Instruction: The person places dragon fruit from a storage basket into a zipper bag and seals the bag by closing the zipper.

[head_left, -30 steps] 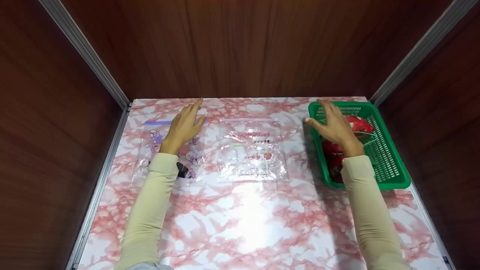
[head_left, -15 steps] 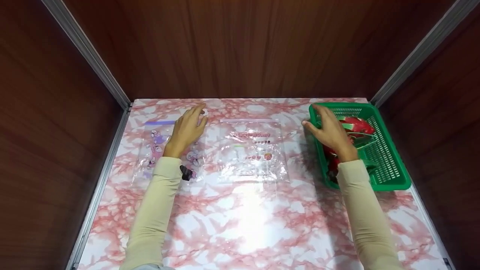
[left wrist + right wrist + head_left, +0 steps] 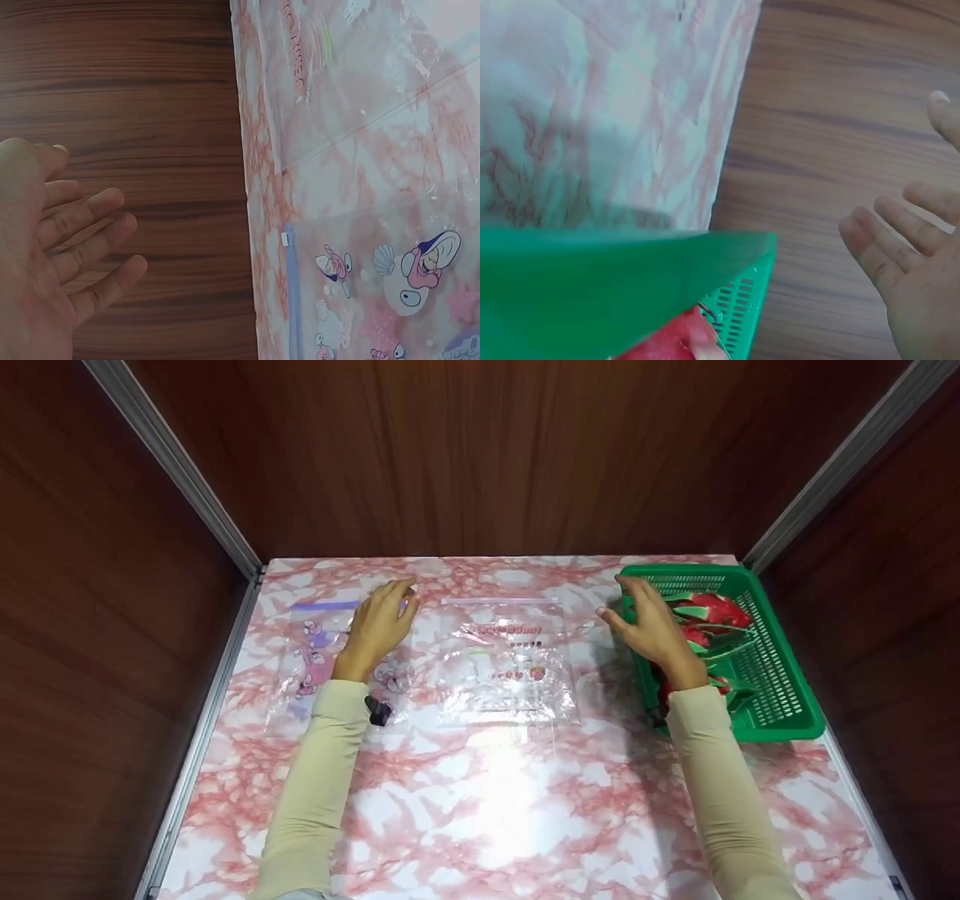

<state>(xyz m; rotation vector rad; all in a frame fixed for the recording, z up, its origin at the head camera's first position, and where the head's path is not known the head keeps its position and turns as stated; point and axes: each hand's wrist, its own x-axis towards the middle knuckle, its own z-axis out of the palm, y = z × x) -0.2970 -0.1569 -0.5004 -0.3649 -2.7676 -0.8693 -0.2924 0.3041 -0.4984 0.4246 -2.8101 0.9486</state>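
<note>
My left hand (image 3: 377, 626) hovers over a clear zip bag with a purple top strip (image 3: 315, 649). In the left wrist view its fingers are loosely spread and nothing lies in them; the same bag, printed with cartoon shells (image 3: 390, 285), is at lower right. Above the left edge of a green plastic basket (image 3: 814, 720) is my right hand (image 3: 656, 634), its thumb apart from the fingers and holding nothing. Red dragon fruits with green scales (image 3: 716, 611) lie in the basket, partly hidden by my right hand and sleeve. A second clear zip bag with red print (image 3: 506, 667) lies flat between my hands.
A pink-and-white marbled tabletop (image 3: 420, 825) carries everything. Dark wood panels (image 3: 480, 457) stand at the back and both sides, with metal edge strips (image 3: 180, 472). Bright glare falls on the table's middle.
My left hand has shifted slightly right and nearer to me. The right hand has drifted left and nearer to me, uncovering more of the dragon fruits. The bags and basket stay put.
</note>
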